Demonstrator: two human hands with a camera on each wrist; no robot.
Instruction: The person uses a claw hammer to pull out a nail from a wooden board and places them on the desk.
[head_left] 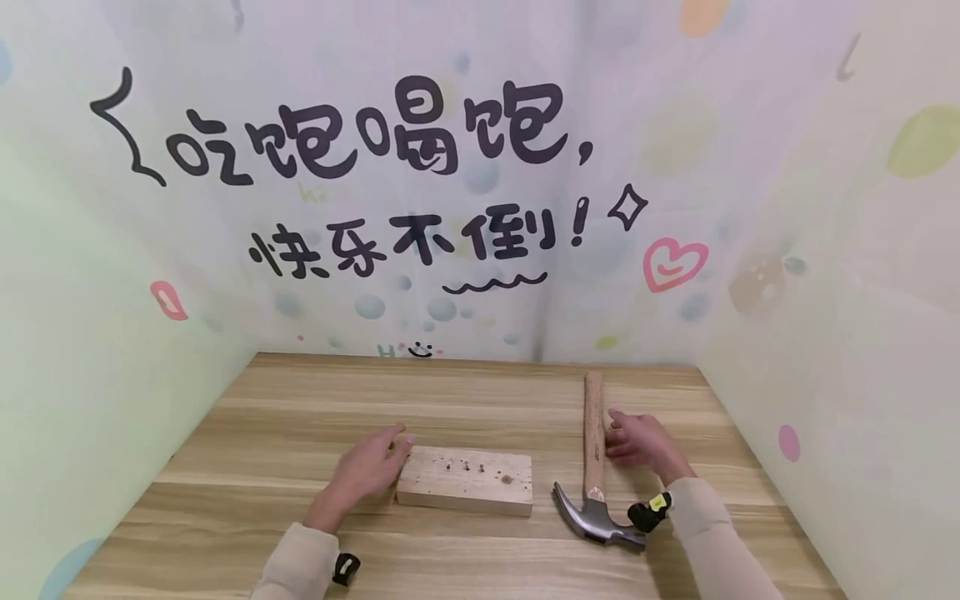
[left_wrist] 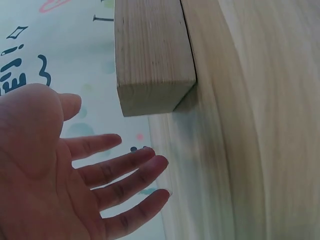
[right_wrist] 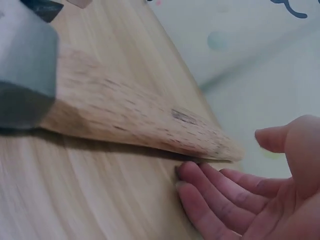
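Note:
A pale wooden block lies on the table, with several nails sticking up from its top and a dark knot near its right end. My left hand is at the block's left end; in the left wrist view its fingers are spread and relaxed, the palm holding nothing, below the block's end face. To the right lies a claw hammer, wooden handle pointing away and steel head nearer me. Beside the handle is my right hand, fingers loosely bent, fingertips right at the handle's edge with the thumb apart.
The wood-grain table is bordered by pale printed walls at the back, left and right. Black lettering and a pink heart decorate the back wall. A dark band at the right wrist overlaps the hammer head's end in the head view.

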